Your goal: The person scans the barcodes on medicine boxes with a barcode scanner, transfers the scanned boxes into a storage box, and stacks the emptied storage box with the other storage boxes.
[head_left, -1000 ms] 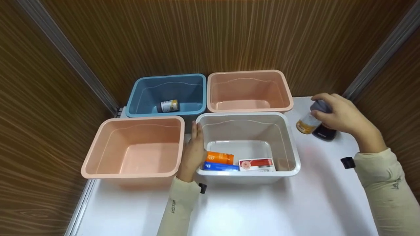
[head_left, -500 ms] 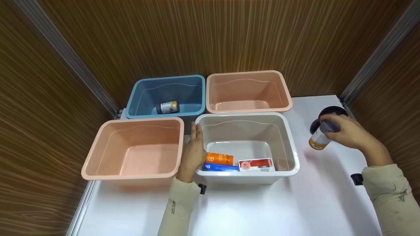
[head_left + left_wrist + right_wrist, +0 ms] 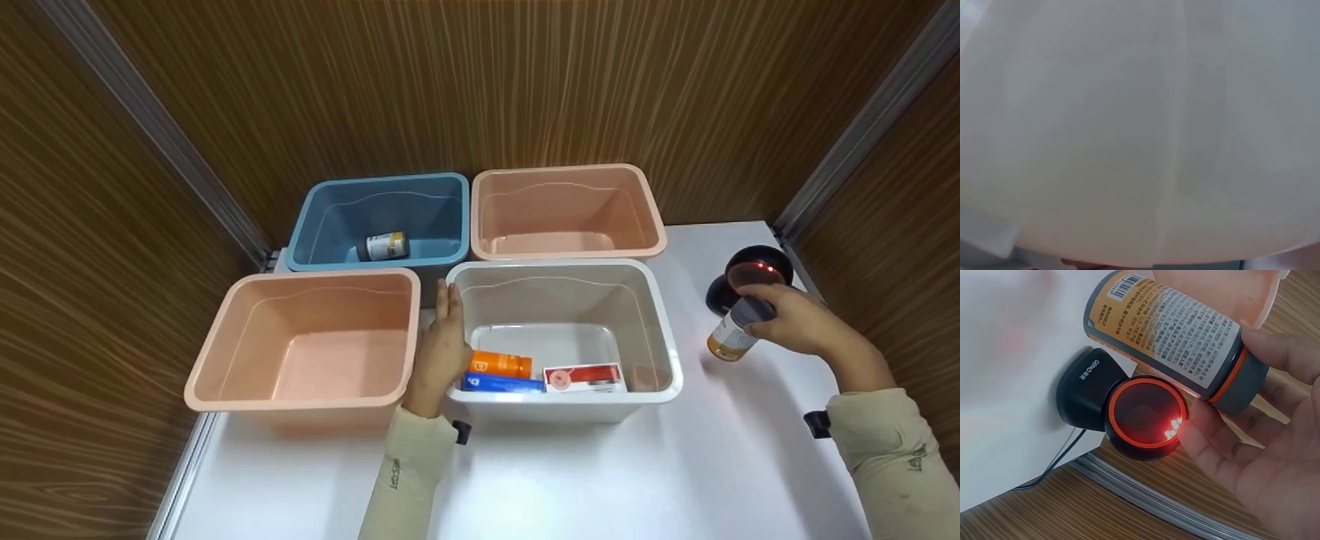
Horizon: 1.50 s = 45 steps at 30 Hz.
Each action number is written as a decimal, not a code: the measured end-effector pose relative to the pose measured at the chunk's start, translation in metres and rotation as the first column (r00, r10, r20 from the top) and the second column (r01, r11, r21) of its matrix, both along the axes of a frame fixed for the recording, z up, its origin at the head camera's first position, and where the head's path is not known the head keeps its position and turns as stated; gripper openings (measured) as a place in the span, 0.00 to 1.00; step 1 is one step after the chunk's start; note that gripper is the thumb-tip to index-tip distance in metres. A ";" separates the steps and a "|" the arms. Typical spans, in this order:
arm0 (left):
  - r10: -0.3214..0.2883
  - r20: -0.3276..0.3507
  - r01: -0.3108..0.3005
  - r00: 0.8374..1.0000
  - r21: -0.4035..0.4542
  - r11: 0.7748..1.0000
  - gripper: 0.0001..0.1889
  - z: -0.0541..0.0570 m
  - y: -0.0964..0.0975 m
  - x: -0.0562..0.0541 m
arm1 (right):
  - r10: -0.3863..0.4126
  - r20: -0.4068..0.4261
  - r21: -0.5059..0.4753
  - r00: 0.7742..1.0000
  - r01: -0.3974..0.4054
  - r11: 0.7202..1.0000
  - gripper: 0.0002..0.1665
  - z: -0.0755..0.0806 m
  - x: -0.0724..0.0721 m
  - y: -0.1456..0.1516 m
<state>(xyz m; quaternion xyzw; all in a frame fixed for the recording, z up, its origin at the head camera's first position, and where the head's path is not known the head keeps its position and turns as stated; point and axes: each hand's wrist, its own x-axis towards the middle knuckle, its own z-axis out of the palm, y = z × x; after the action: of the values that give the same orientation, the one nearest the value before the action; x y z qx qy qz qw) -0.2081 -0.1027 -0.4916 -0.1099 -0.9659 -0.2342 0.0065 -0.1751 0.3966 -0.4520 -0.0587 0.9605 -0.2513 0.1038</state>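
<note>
At the right of the head view my right hand (image 3: 802, 322) grips a pill bottle (image 3: 731, 334) by its dark cap, the bottle tilted with its base toward the lower left. Just behind it stands a black barcode scanner (image 3: 761, 259), its round face lit by red lights. In the right wrist view the bottle (image 3: 1162, 332) shows a white and orange label with a barcode, held in front of the scanner (image 3: 1143, 413). My left hand (image 3: 442, 356) rests with straight fingers against the left side of the white bin (image 3: 566, 409); the left wrist view shows mostly a pale blurred surface.
Inside the white bin lie an orange bottle (image 3: 501, 364), a blue box (image 3: 502, 383) and a red and white box (image 3: 585, 377). A blue bin (image 3: 300, 232) holds another bottle (image 3: 386, 245). Two peach bins, one back right (image 3: 656, 217) and one front left (image 3: 217, 337), stand alongside.
My right hand has moved the bottle right and toward me, uncovering the scanner. Red lights now show on the scanner's face. The left hand has stayed in place.
</note>
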 end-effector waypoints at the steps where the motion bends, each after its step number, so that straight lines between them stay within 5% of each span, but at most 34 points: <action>1: 0.003 0.009 -0.003 1.000 -0.001 1.000 0.45 0.000 0.000 0.000 | 0.001 0.005 -0.001 1.000 -0.001 1.000 0.38 -0.001 0.000 0.000; 13: -0.007 0.001 0.007 1.000 0.003 1.000 0.45 0.000 0.001 -0.002 | 0.056 -0.040 0.087 0.998 -0.052 0.995 0.34 -0.006 0.002 -0.002; 21: -0.003 0.010 0.003 1.000 0.017 1.000 0.45 0.001 0.002 -0.003 | 0.016 0.110 -0.019 0.994 -0.014 1.000 0.29 -0.007 0.006 -0.004; 29: 0.000 0.012 0.000 1.000 0.027 1.000 0.46 0.000 0.002 -0.001 | 0.010 0.162 -0.027 0.987 -0.006 1.000 0.27 -0.006 0.009 -0.003; 38: -0.007 0.004 0.007 1.000 0.057 0.998 0.46 -0.001 -0.001 0.000 | 0.035 -0.067 0.044 0.997 -0.032 0.998 0.22 0.008 0.006 0.000; 45: -0.011 0.002 0.010 1.000 0.061 0.998 0.45 -0.001 -0.001 0.000 | -0.033 -0.132 0.064 0.991 0.041 0.997 0.19 0.021 0.002 -0.006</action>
<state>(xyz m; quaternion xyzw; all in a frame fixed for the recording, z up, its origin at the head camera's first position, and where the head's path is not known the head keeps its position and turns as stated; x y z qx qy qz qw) -0.2082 -0.1037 -0.4928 -0.1144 -0.9577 -0.2639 0.0074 -0.1732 0.3907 -0.4308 -0.0537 0.9741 -0.2165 0.0378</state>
